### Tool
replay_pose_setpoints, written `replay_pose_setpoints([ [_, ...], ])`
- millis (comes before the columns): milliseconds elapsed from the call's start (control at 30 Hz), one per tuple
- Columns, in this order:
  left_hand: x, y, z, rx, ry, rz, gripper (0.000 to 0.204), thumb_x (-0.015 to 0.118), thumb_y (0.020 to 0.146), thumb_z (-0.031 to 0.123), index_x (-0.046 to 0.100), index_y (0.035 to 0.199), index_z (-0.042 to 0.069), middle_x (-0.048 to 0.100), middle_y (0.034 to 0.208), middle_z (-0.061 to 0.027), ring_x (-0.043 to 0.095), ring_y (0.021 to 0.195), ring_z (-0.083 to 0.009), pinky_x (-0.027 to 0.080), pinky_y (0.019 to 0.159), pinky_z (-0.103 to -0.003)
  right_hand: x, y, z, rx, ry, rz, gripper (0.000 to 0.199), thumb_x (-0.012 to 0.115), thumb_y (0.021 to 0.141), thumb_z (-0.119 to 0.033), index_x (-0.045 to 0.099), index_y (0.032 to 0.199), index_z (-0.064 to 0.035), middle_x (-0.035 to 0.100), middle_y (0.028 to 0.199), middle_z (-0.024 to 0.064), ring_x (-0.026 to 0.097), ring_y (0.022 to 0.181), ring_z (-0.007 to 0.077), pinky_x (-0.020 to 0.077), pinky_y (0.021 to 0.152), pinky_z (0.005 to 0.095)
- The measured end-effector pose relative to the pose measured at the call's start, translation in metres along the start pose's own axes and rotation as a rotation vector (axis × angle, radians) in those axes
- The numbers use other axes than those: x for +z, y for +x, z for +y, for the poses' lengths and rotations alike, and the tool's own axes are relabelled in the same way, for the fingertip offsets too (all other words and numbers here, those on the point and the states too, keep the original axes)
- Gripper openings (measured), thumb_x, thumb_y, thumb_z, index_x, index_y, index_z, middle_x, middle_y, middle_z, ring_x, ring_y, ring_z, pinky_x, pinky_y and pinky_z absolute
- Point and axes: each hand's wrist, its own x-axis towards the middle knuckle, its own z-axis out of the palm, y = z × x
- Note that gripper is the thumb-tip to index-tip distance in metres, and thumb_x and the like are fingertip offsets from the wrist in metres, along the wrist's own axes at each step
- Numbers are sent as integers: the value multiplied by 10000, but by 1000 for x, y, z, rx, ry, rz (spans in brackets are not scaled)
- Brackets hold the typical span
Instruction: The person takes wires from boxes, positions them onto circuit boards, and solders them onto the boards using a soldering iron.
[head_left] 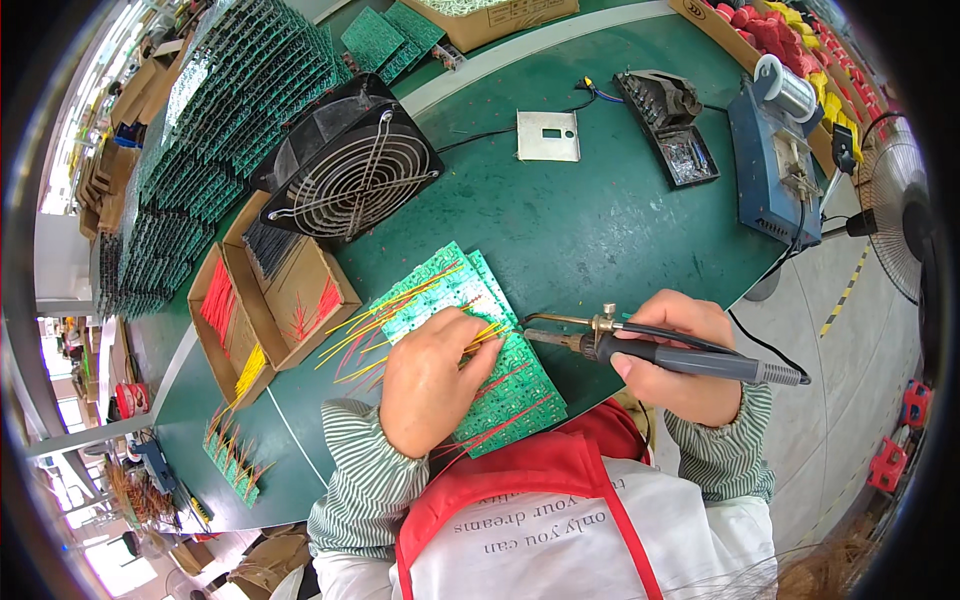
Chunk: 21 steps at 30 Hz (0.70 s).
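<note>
Nearest, red wires (510, 423) lie across the lower part of the green circuit-board panels (530, 375) on the table, before the person; which joints are already soldered is too small to tell. The left hand (430, 375) pinches yellow wire (493, 334) over the panels, and the right hand (690, 395) grips a soldering iron (690, 360), its tip near those fingers. Wiring seems partway along: farther off, the cardboard box (325, 335) holds loose red and yellow wires, and many boards stand stacked (230, 110) beyond.

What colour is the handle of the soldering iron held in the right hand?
The soldering iron handle is grey, seen best in the head view.
</note>
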Motion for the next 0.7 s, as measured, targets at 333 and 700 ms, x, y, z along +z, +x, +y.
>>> replay_pose_setpoints([
  [333, -38, -16, -5, -8, 23, 55, 93, 665, 801, 92, 649, 859, 21, 642, 827, -110, 636, 717, -263, 511, 652, -341, -5, -11, -7, -77, -50, 10, 160, 712, 682, -50, 599, 785, -6, 618, 634, 43, 570, 524, 80, 433, 490, 223],
  [700, -33, -81, 2, -192, -35, -42, 91, 699, 763, 46, 648, 822, 0, 639, 733, -95, 593, 583, -181, 462, 545, -276, 30, -27, -16, -96, -19, -196, 149, 726, 660, -65, 599, 733, -37, 579, 568, 43, 577, 478, 154, 423, 459, 267],
])
